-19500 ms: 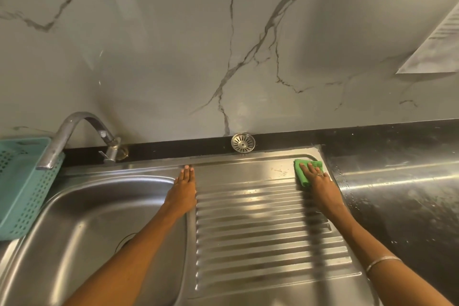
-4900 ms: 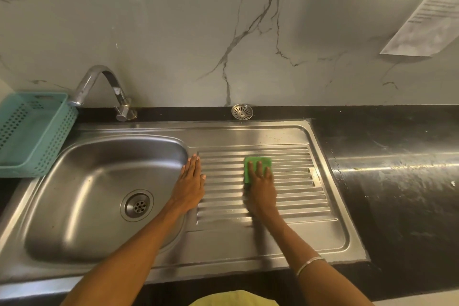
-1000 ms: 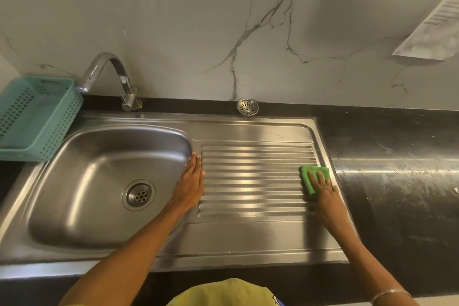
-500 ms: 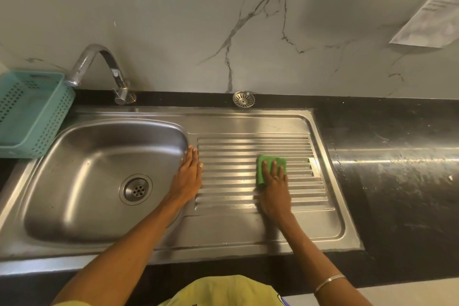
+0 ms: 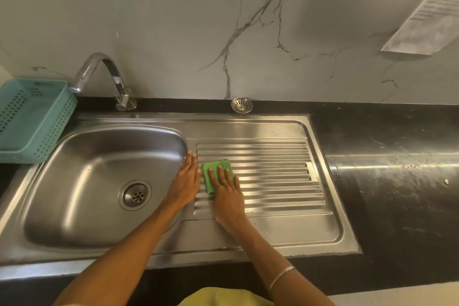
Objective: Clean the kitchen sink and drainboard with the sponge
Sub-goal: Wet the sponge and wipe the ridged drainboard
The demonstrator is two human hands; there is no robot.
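A green sponge point(image 5: 213, 167) lies flat at the left end of the ribbed steel drainboard point(image 5: 278, 176). My right hand point(image 5: 227, 190) presses on the sponge with straight fingers, covering its near right part. My left hand point(image 5: 186, 181) rests flat on the rim between the drainboard and the sink bowl point(image 5: 82, 186), right beside the sponge. The sink drain point(image 5: 135, 195) sits at the bowl's bottom.
A curved tap point(image 5: 104, 77) rises behind the bowl. A teal perforated basket point(image 5: 47, 131) stands at the far left. A loose metal strainer point(image 5: 241, 105) lies on the black counter ledge by the marble wall. Black countertop point(image 5: 397, 181) extends right. A paper sheet point(image 5: 432, 15) hangs upper right.
My right hand has slid the sponge leftward across the ribs, from the drainboard's right edge to next to my left hand. My left hand stayed on the rim.
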